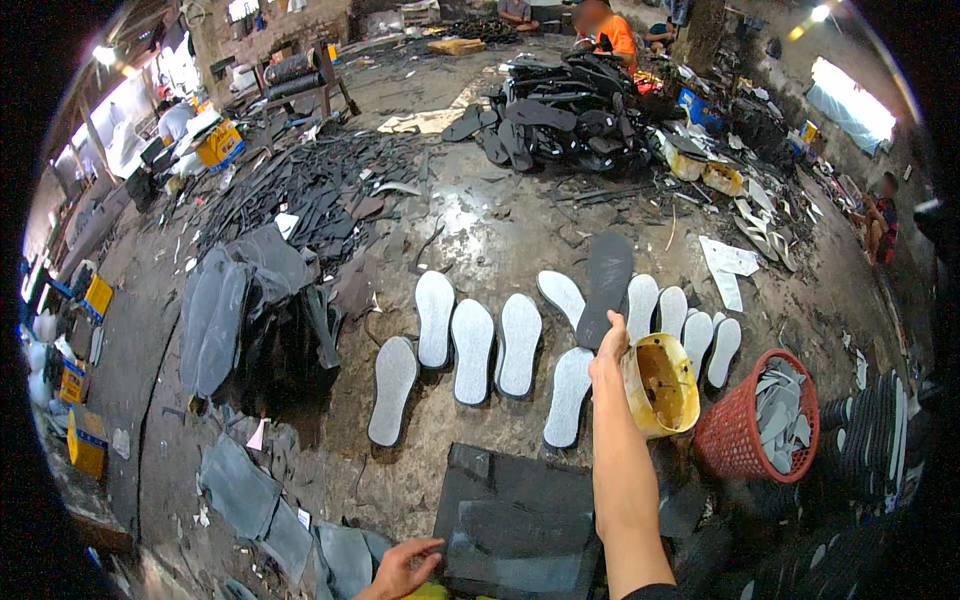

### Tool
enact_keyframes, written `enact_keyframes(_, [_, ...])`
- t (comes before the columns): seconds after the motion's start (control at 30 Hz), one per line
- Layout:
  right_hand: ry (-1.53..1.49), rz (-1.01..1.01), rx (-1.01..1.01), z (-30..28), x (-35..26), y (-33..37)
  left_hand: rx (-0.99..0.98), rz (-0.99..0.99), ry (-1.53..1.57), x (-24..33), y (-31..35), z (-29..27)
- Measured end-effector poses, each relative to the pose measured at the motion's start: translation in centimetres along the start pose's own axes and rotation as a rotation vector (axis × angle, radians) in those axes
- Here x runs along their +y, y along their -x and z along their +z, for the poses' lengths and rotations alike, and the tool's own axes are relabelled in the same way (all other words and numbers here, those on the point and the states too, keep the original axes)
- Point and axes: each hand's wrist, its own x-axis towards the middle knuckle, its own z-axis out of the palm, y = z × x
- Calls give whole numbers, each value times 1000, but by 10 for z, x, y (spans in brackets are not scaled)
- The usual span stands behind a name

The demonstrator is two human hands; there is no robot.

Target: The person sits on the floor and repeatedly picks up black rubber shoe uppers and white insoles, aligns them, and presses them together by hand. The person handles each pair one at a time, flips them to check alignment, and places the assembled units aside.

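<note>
My right hand (609, 352) grips the heel end of a dark grey shoe sole (608, 280), held out over the row on the floor. Pale-topped soles (472, 352) lie side by side there, several of them, and one pale sole (568, 400) rests just left of my right wrist. Right of that forearm stands a yellowish tub (640, 400) with brown glue-like residue inside. Low in view, my left hand (405, 568) has its fingers stretched out, holding nothing, beside a black sheet (520, 520) on the floor.
A red basket (715, 440) of grey scraps stands right of the tub. At left, a dark stack is topped by grey soles (215, 320). Black offcuts (310, 190) and a heap of dark soles (570, 115) lie farther off. A person in orange (615, 42) sits behind the heap.
</note>
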Motion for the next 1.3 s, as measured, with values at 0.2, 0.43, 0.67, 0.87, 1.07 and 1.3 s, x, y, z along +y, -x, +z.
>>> enact_keyframes(0.2, [-97, 222, -512, -41, 21, 244, 243, 2, 716, 49, -81, -15])
enact_keyframes(0.43, [-100, -36, -189, -133, -19, 301, 22, -154, 759, 92, -94, -28])
enact_keyframes(0.67, [-552, 408, -513, -214, -59, 333, -341, -341, 1332, 69, -46, -15])
enact_keyframes(0.87, [287, 304, -151, -287, 5, 337, -155, -575, 695, 9, -19, 33])
enact_keyframes(1.07, [482, 268, -156, -324, 43, 345, -4, -486, 346, -30, -3, 38])
enact_keyframes(1.3, [514, 222, -93, -327, 52, 337, 19, -281, -38, -43, 0, 43])
